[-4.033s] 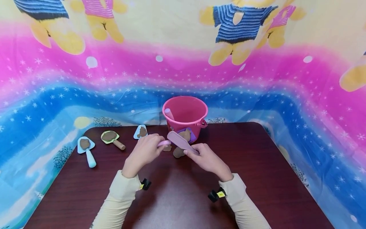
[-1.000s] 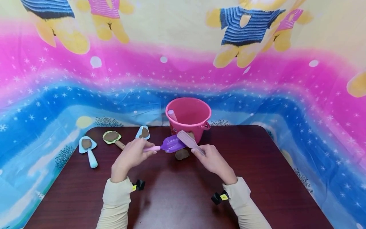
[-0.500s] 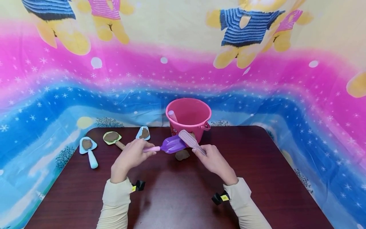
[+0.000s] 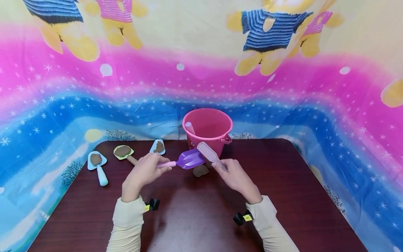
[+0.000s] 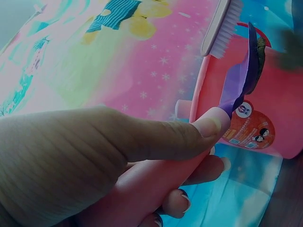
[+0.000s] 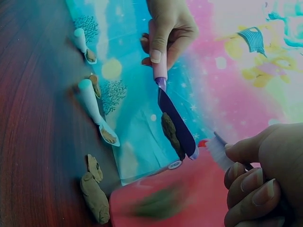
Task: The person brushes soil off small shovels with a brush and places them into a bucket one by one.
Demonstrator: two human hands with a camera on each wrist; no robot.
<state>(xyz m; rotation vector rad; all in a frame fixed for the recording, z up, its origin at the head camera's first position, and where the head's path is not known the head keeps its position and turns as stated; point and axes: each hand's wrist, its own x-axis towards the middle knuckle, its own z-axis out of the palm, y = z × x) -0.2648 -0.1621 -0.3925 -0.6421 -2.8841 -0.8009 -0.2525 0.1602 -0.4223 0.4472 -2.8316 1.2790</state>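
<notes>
My left hand [image 4: 143, 173] grips the pink handle of a purple toy shovel [image 4: 190, 159], its blade just in front of the pink bucket [image 4: 217, 122]. A brown clump [image 6: 170, 133] clings to the blade's downward face in the right wrist view. Below it, a blurred brown clump [image 6: 161, 202] is in mid-air before the bucket's wall. My right hand [image 4: 234, 176] holds a brush [image 4: 206, 152] with a mauve back and white bristles, by the tip of the blade. Under the shovel, another brown lump [image 4: 200, 170] lies on the table.
A teal-handled shovel [image 4: 96, 161], a green-edged one [image 4: 122, 151] and a blue-edged one [image 4: 157, 146], each bearing brown material, lie at the table's back left. A lilac handle [image 4: 189, 127] sticks up inside the bucket. A printed cloth hangs behind the table [image 4: 195, 220].
Since four seconds ago, my left hand has moved left and turned the shovel, so its clump-bearing face is now downward. A brown clump has come loose and is falling. The brush has barely shifted lately.
</notes>
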